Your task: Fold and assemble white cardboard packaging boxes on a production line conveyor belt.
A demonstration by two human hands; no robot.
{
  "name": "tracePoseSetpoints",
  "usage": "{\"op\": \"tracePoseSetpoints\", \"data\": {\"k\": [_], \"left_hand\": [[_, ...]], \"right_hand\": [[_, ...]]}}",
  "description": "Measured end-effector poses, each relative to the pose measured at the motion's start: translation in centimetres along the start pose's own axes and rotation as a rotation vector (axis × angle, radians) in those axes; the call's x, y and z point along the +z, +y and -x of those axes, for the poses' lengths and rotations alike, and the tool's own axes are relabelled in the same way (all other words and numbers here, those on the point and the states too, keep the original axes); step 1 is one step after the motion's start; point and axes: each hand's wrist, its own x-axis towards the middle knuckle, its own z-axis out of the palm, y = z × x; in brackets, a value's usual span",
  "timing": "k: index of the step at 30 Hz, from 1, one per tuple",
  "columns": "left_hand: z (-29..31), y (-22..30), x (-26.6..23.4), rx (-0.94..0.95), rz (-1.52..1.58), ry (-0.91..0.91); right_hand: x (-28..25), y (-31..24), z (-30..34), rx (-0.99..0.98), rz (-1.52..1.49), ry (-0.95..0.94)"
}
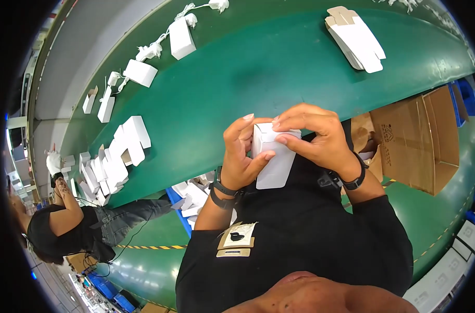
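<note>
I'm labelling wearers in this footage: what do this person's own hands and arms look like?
The left hand and right hand are ungloved. Dark straps circle both wrists. Short black sleeves leave the forearms bare.

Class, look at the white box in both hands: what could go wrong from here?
1. The white box may crease, since the left hand grips its side while the right hand pinches at its top.
2. It might drop to the floor, as its lower end appears beyond the edge of the green table.
</note>
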Motion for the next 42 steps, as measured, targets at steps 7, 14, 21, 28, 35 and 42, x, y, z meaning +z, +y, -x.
{"op": "tracePoseSetpoints", "data": {"k": [7, 14, 21, 28, 35, 42], "left_hand": [[0.1, -0.9, 0.2, -0.051, 0.041, 0.051], [-1.1, -0.9, -0.9, -0.109, 0.07, 0.117], [-2.4, -1.1, -1.4, -0.071, -0.062, 0.122], [-5.2, -1.2, -3.1, -0.135, -0.208, 0.25], [-14.8, -10.6, -15.4, -0.111, -0.3, 1.013], [-18.0, -16.6, -20.7, -0.305, 0.191, 1.181]], "right_hand": [[-1.0, 0.8, -0.7, 0.065, -0.036, -0.042], [-1.5, 1.3, -2.3, 0.061, -0.04, -0.14], [0.4, 3.1, 0.2, -0.009, 0.067, -0.016], [-5.8, 2.7, -4.5, -0.128, 0.593, -0.095], [-18.0, 13.0, -6.8, 0.214, 1.535, 0.175], [-21.3, 16.3, -6.2, 0.032, 1.321, 0.132]]}}
